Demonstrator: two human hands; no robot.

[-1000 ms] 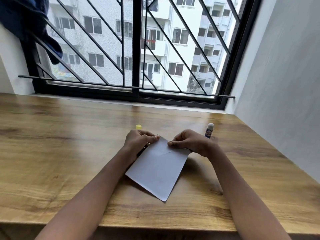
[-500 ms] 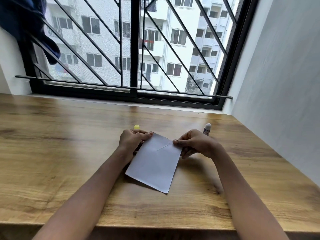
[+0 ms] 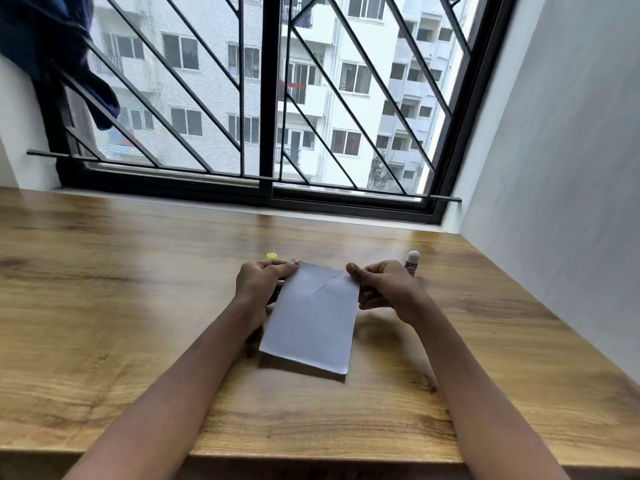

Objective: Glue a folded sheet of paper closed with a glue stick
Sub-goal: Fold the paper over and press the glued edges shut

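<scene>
A folded white sheet of paper (image 3: pixel 313 323) is held a little above the wooden table (image 3: pixel 121 306), its far edge raised and a diagonal crease near the top. My left hand (image 3: pixel 259 285) pinches its far left corner. My right hand (image 3: pixel 384 289) pinches the far right corner. A glue stick (image 3: pixel 412 263) with a white top stands upright just beyond my right hand. A small yellow cap (image 3: pixel 272 255) peeks out behind my left hand; what it belongs to is hidden.
A barred black window frame (image 3: pixel 266 188) runs along the table's far edge. A pale wall (image 3: pixel 554 168) bounds the table on the right. Dark blue cloth (image 3: pixel 52 46) hangs at the upper left.
Both hands have turned the paper so its long sides run more squarely toward me, and lifted its far edge. The glue stick has not moved.
</scene>
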